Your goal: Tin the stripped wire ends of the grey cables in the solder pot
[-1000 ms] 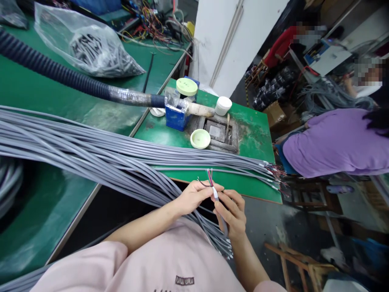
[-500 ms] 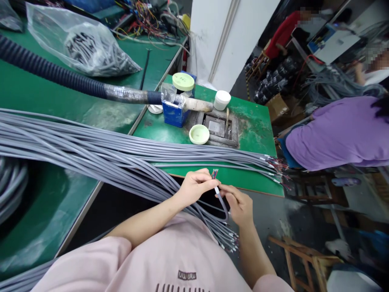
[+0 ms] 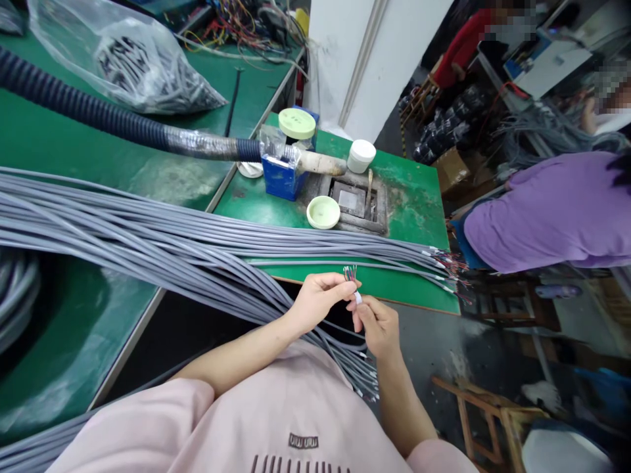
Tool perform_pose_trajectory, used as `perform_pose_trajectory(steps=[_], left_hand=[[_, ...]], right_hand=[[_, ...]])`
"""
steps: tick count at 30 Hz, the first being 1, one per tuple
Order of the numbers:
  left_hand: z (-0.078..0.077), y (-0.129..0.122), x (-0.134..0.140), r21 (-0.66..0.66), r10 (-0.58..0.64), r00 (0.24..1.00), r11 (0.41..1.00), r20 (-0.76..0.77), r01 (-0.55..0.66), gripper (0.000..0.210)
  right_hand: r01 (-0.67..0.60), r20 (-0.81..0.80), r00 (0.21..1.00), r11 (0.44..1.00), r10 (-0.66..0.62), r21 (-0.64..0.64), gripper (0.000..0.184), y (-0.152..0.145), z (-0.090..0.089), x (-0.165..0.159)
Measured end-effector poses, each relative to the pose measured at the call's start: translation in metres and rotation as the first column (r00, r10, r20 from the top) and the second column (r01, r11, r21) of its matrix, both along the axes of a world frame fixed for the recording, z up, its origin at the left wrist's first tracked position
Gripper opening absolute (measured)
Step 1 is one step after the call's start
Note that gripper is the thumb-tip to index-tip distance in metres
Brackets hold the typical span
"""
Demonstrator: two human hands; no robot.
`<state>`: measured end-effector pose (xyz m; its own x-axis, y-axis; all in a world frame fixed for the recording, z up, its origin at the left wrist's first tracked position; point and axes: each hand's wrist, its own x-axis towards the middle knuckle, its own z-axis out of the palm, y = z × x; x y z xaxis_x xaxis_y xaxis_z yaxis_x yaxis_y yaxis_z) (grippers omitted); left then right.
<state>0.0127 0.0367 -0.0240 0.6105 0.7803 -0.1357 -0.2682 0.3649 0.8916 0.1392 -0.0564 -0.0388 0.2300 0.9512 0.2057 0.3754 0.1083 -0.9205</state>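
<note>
Close in front of my chest, both hands hold the end of one grey cable. Thumb and fingers of my left hand point(image 3: 323, 299) pinch it just below the fanned coloured wires point(image 3: 350, 271), whose tips look bright. A white band point(image 3: 357, 298) wraps the cable's end. My right hand point(image 3: 379, 322) is closed on the cable right under that band. Beneath my wrists hangs a bunch of grey cables point(image 3: 352, 368) with pale, wired ends. Another bundle of grey cables point(image 3: 296, 240) lies across the green bench, its stripped ends point(image 3: 446, 263) at the right edge.
Behind the bundle are a pale green dish point(image 3: 323, 212), a square metal pot point(image 3: 351, 200), a white jar point(image 3: 361, 156) and a blue box point(image 3: 280, 177) under a black hose point(image 3: 123, 128). A person in purple point(image 3: 547, 213) is at the right. A wooden stool point(image 3: 480, 414) stands lower right.
My right hand has shifted up and left to grip close under the white band. The coloured wires stand more spread above my left fingers. The camera view has moved slightly.
</note>
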Motion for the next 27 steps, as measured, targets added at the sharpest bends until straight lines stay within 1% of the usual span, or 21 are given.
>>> perform_pose_trajectory(steps=[3, 5, 10, 15, 18, 23, 27], left_hand=[[0.001, -0.002, 0.003, -0.066, 0.035, 0.998, 0.997, 0.053, -0.032, 0.033], [0.0, -0.003, 0.004, -0.087, 0.049, 0.994, 0.995, 0.094, -0.041, 0.031], [-0.006, -0.004, 0.005, -0.097, 0.066, 0.985, 0.994, 0.158, -0.051, 0.029], [-0.005, -0.005, 0.007, -0.119, 0.072, 0.979, 0.992, 0.193, -0.05, 0.03], [-0.004, -0.005, 0.008, -0.1, 0.07, 0.977, 0.994, 0.204, -0.05, 0.032], [-0.005, -0.006, 0.007, -0.027, 0.066, 0.979, 0.998, 0.19, -0.062, 0.031], [-0.005, -0.006, 0.007, -0.01, 0.076, 0.982, 0.997, 0.174, -0.076, 0.032]], right_hand=[[0.006, -0.076, 0.997, 1.0, -0.006, -0.004, 0.027, 0.0, -0.005, 0.0], [0.011, -0.115, 0.993, 1.0, -0.012, -0.005, 0.027, 0.001, -0.007, -0.001], [0.012, -0.189, 0.982, 1.0, -0.01, 0.01, 0.027, 0.003, -0.011, -0.002], [0.014, -0.244, 0.97, 1.0, -0.012, 0.009, 0.027, 0.005, -0.012, -0.005], [0.016, -0.286, 0.958, 1.0, -0.015, 0.001, 0.027, 0.006, -0.012, -0.008], [-0.008, -0.348, 0.937, 1.0, 0.005, -0.007, 0.029, 0.006, -0.013, -0.011], [-0.026, -0.386, 0.922, 1.0, 0.019, -0.011, 0.03, 0.007, -0.015, -0.012]])
